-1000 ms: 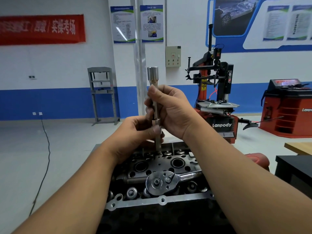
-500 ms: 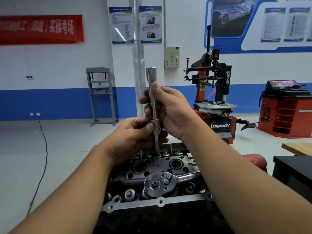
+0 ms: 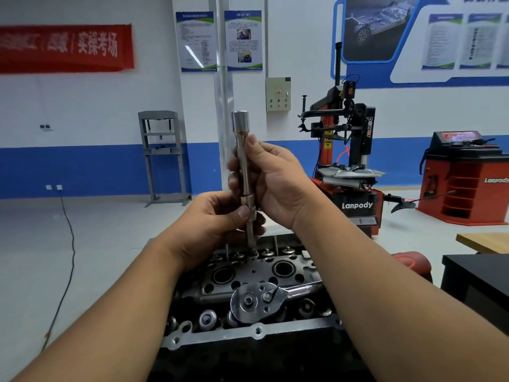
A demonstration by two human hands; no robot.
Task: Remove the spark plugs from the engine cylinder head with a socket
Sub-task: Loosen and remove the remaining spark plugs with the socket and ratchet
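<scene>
A long silver spark plug socket (image 3: 242, 150) stands upright in front of me, wide end up, joined below to a thin extension bar (image 3: 251, 230). My right hand (image 3: 272, 180) grips the socket's shaft. My left hand (image 3: 214, 219) pinches the extension just under the joint. Both are held above the engine cylinder head (image 3: 248, 277), whose round plug wells show below. A ratchet wrench (image 3: 256, 300) lies flat on the head, near its front. No spark plug is visible.
A red tyre changer (image 3: 349, 166) stands behind the head on the right. A red balancer cabinet (image 3: 465, 186) is further right. A black bench corner (image 3: 473, 274) and a wooden top (image 3: 484, 242) sit at the right edge. A grey press frame (image 3: 162, 158) stands at the back left.
The socket and extension have dropped slightly, with both hands keeping their hold. My right hand has shifted a little along the shaft. The ratchet has not moved.
</scene>
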